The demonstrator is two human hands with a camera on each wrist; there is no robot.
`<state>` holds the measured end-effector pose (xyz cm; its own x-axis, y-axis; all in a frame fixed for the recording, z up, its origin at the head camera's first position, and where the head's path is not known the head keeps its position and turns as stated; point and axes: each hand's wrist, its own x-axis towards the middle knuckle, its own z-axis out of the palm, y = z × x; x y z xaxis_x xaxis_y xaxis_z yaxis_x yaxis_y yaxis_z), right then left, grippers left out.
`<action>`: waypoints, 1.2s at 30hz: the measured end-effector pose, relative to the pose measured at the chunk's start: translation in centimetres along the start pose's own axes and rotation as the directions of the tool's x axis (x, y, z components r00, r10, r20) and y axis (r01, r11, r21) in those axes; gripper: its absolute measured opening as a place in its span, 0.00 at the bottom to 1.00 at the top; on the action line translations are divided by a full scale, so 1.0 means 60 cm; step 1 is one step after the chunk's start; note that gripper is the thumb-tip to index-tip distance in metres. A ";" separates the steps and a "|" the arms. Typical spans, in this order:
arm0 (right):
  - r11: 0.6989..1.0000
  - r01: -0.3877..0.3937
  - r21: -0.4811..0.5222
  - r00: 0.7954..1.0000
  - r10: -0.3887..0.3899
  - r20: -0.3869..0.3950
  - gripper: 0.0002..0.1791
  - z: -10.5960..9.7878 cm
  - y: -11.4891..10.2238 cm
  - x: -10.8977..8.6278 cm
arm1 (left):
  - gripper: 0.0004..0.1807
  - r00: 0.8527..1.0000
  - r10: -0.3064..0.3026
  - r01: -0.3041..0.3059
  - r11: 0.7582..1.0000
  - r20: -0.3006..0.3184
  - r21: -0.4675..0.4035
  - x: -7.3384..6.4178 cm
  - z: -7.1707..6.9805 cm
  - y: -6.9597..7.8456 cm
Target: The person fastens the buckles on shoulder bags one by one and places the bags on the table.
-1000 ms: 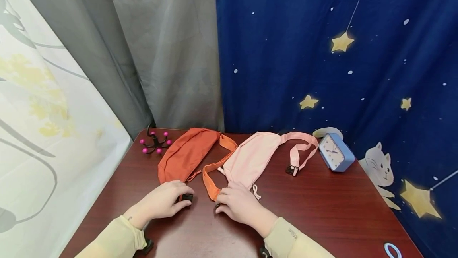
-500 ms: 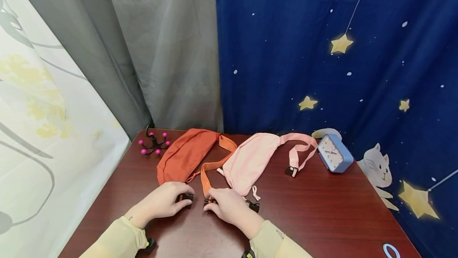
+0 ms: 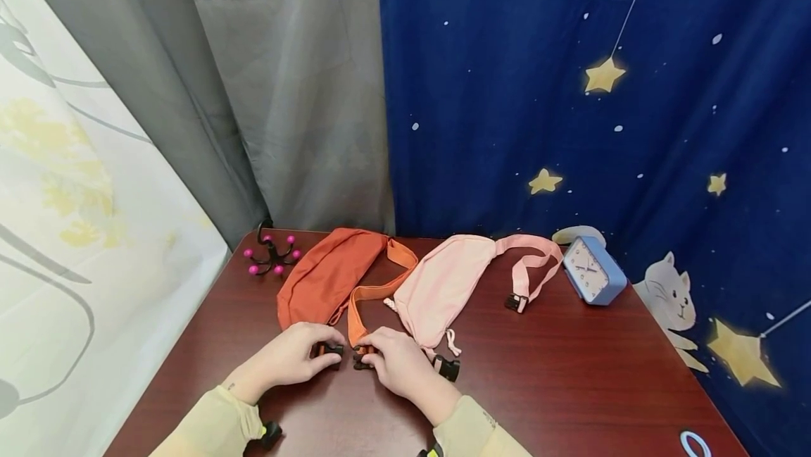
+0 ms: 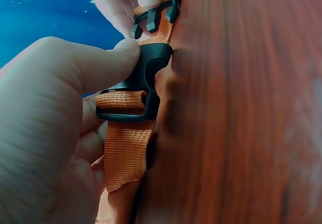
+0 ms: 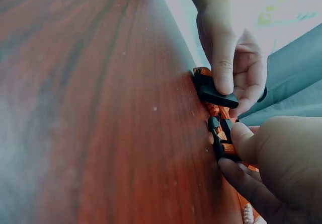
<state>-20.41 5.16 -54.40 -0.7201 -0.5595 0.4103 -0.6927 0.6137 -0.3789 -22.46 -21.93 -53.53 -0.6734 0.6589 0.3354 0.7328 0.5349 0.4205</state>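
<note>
In the head view, a rust-orange waist bag (image 3: 329, 274) lies on the table with its orange strap (image 3: 356, 312) looping toward the front. My left hand (image 3: 288, 357) pinches the black socket half of the side-release buckle (image 4: 151, 63), thumb on top. A short piece of orange webbing runs through its bar. Between the thumb and fingers of my right hand (image 3: 405, 365) is the pronged half of the buckle (image 4: 154, 20), on the strap's end. The prongs point at the socket across a small gap. Beside it lies a pink waist bag (image 3: 443, 288), partly behind my right hand.
The pink bag's black buckle halves (image 3: 447, 368) lie near my right wrist and out on its strap (image 3: 529, 267). A blue clock (image 3: 594, 270) stands back right, a black hook rack with pink tips (image 3: 272, 256) back left. A pale blue ring (image 3: 695, 444) lies front right.
My right hand has moved left with the pronged buckle half, drawing the orange strap over toward my left hand. The pink bag's near buckle half has come into view. My left hand stays nearly still.
</note>
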 end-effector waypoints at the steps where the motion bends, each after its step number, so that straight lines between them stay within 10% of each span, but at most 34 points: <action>1: 1.000 -0.001 0.014 1.000 0.001 0.003 0.12 0.001 0.001 0.000 | 0.10 1.000 -0.003 0.003 1.000 -0.002 -0.006 0.000 0.001 -0.001; 36: 0.928 -0.139 0.344 0.990 0.142 0.017 0.14 0.043 -0.004 0.003 | 0.13 0.998 -0.056 0.056 0.997 0.000 -0.058 -0.007 0.011 -0.009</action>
<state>-20.45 3.50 -56.36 -0.8118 -0.4761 0.3382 -0.5567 0.4557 -0.6946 -22.49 -22.14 -54.46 -0.7133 0.6278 0.3114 0.6872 0.5395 0.4865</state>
